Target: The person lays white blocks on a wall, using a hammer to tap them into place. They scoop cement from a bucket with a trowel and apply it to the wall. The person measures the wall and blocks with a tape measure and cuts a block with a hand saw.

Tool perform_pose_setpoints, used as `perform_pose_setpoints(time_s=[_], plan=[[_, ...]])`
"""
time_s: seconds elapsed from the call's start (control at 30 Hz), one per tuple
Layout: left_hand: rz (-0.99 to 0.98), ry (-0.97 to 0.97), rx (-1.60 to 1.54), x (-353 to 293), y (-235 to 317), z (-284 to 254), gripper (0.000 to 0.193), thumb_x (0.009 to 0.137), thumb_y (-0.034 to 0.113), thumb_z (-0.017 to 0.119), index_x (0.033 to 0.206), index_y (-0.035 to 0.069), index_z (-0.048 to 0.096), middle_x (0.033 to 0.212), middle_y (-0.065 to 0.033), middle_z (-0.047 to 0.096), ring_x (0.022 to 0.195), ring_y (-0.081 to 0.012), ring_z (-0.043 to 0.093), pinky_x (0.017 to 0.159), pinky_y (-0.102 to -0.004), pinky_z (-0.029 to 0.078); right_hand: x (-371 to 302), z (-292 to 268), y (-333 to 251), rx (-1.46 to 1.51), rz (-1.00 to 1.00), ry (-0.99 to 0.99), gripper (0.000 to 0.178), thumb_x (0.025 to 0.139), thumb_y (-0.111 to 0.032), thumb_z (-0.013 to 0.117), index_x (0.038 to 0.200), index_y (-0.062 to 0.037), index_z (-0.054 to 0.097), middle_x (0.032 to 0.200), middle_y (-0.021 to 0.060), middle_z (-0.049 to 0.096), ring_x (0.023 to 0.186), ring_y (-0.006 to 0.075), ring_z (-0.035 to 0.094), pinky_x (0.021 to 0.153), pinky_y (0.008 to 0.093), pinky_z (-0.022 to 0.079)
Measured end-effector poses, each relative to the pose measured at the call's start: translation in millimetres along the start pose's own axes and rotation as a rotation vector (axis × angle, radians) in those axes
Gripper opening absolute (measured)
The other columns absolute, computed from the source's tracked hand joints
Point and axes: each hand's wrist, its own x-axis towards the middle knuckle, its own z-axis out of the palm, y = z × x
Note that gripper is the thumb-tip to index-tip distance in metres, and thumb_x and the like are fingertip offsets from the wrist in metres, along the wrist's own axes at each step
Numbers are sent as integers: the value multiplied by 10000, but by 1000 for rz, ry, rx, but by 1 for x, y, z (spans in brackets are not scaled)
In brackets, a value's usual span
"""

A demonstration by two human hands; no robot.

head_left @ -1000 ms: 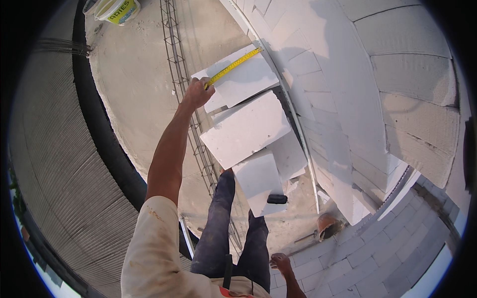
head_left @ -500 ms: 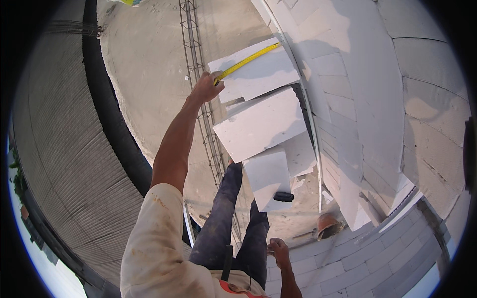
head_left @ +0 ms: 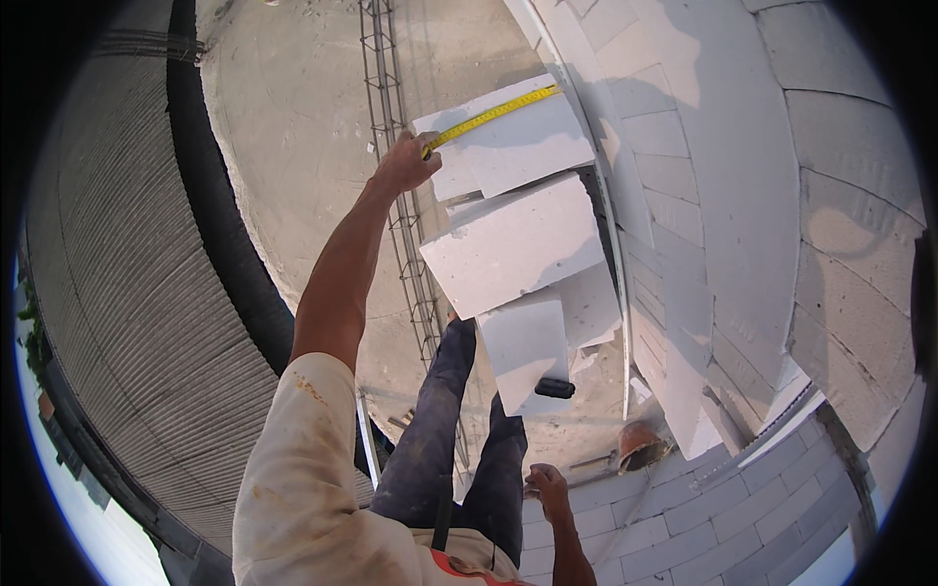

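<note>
My left hand (head_left: pixel 408 163) is stretched far forward and closed on the end of a yellow tape measure (head_left: pixel 493 115). The blade lies extended across the top of a white block (head_left: pixel 532 145), along its far edge toward the wall. Nearer to me sits another large white block (head_left: pixel 518 242), slightly turned. A smaller white block (head_left: pixel 524 347) stands closest to my legs, with a small black object (head_left: pixel 555 389) at its near corner. Low beside my right leg, my right hand (head_left: pixel 547 491) is curled closed; whatever its fingers hold is too small to make out.
A long steel rebar cage (head_left: pixel 408 244) lies left of the blocks. Pale block walls (head_left: pixel 674 234) rise on the right. An orange-brown bucket (head_left: pixel 641 444) rests at lower right, near a grey block wall (head_left: pixel 674 518). Corrugated roofing (head_left: pixel 127 244) spans the left, beyond a dark edge.
My left hand and the tape have shifted very slightly; the blade still lies across the far block. The view has moved a little. My right hand stays low and curled.
</note>
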Motion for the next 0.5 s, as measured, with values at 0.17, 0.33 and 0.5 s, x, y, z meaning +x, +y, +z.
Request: perform_pose_setpoints(time_s=[0.17,0.33,0.5], plan=[[74,42,-152,-7,-3,-5,496,935,261,714,1399,93,662,1226,-234,655,1097,-393,687,999,-460,560,3,4,-12,-46,-56,-16,297,1007,-279,745,1184,-55,667,957,61,697,777,158,689,693,322,586],[-45,67,-670,-93,-6,24,475,983,163,683,1419,40,542,1138,-147,658,989,-237,652,907,-375,550,47,45,-126,-206,-303,-47,318,987,-268,797,1168,-32,684,911,37,716,769,121,686,693,290,575],[-475,-51,-739,-301,-43,83,669,988,168,674,1537,-14,336,1120,-151,633,956,-211,638,831,-356,551,141,118,-355,-329,-974,151,494,952,-310,820,1293,-4,636,1095,88,686,982,179,642,873,347,549]])
